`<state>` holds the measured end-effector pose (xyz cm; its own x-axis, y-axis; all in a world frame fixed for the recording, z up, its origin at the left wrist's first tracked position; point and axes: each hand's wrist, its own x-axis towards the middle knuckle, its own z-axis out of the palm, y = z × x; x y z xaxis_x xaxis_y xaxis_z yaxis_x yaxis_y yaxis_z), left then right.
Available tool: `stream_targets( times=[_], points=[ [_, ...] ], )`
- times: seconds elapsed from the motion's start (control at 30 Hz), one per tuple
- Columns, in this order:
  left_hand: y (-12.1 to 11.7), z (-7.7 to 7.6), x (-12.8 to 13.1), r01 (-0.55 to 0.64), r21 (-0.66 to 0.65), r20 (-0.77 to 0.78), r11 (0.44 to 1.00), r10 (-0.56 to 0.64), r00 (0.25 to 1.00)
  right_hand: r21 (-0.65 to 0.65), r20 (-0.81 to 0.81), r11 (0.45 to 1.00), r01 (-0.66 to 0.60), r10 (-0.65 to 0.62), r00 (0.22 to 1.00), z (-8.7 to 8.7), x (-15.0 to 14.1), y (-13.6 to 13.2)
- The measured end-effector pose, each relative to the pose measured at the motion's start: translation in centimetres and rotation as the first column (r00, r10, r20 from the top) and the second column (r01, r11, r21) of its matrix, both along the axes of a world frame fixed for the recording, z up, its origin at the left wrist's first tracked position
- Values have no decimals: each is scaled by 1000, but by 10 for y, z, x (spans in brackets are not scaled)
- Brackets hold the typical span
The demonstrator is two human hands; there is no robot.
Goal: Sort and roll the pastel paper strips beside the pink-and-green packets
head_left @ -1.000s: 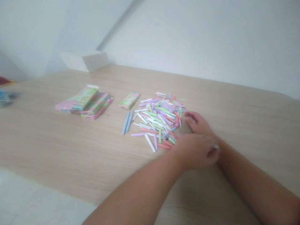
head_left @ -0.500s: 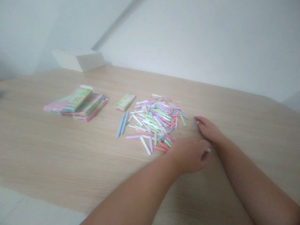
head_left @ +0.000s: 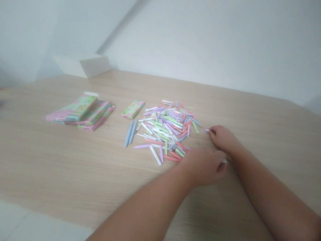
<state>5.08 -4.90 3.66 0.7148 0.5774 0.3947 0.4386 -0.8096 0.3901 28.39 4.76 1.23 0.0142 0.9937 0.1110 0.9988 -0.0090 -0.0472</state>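
Note:
A loose heap of pastel pen parts [head_left: 167, 125], thin tubes and sticks in white, lilac, green, coral and blue, lies on the wooden table. At the heap's near right edge is my left hand [head_left: 204, 166], fingers curled closed; a small white spot shows at its thumb side, and whatever it holds is hidden. My right hand [head_left: 223, 138], farther right, pinches a small, thin pen part [head_left: 206, 130] with a pale lilac end, too blurred to tell more. Two blue pens [head_left: 130, 133] lie side by side left of the heap.
Several pastel pink and green flat boxes [head_left: 82, 108] are piled at the left. A single similar box [head_left: 133, 109] lies beside the heap. A white box [head_left: 96, 65] stands at the back left against the wall. The table [head_left: 75, 174] ends at the lower left over pale floor.
My right hand's fingers have drawn closer together, and the small piece at their tips shows more plainly. My left hand has barely shifted. The view has moved very slightly.

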Motion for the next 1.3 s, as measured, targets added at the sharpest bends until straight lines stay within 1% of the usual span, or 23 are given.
stream_targets(
  times=[0.07, 0.13, 0.23, 0.27, 0.33, 0.37, 0.43, 0.47, 0.5, 0.67, 0.8, 0.9, 1.0, 1.2, 1.3],
  points=[
    [0, 2, 0, 15, -5, -5, 1000, -15, 1000, -6, 10, 999, 45, -45, 999, 0, -7, -1],
    [0, 3, -1, 33, -11, -9, 999, -33, 999, -3, 6, 993, 117, -117, 993, 3, -13, -2],
    [-1, 6, -2, 58, -27, -9, 998, -58, 998, -28, -16, 984, 174, -174, 985, 13, -19, -7],
    [-1, 8, -3, 68, -34, -6, 997, -68, 998, -60, -22, 985, 163, -164, 986, 17, -19, -10],
    [-1, 10, -3, 96, -40, -4, 995, -96, 995, -198, -20, 976, 89, -95, 995, 26, -19, -16],
    [-2, 11, -2, 112, -40, -6, 993, -112, 994, -289, -13, 956, 40, -46, 999, 30, -19, -20],
    [-3, 12, -1, 145, -35, -17, 989, -146, 989, -442, 1, 896, -38, 43, 999, 36, -19, -27],
    [-4, 13, -1, 160, -32, -24, 987, -161, 987, -481, 10, 875, -57, 70, 998, 38, -20, -30],
    [-5, 13, 0, 172, -31, -30, 985, -173, 984, -493, 15, 868, -66, 85, 996, 39, -22, -33],
    [-10, 16, 1, 217, -50, -57, 975, -220, 974, -489, -39, 864, -125, 121, 992, 42, -37, -38],
    [-12, 19, 2, 252, -60, -70, 966, -256, 964, -499, -89, 863, -82, 44, 995, 43, -44, -38],
    [-15, 19, 4, 286, -44, -74, 957, -289, 955, -466, -109, 882, -66, 17, 994, 43, -46, -38],
    [-18, 17, 7, 311, -12, -83, 950, -311, 947, -424, -93, 904, -60, 23, 995, 39, -44, -36],
    [-20, 14, 8, 318, 16, -70, 948, -316, 946, -409, -78, 907, -95, 69, 995, 32, -41, -34],
    [-20, 13, 7, 317, 17, -68, 948, -315, 947, -372, -64, 923, -101, 83, 994, 30, -41, -33]
  ],
)
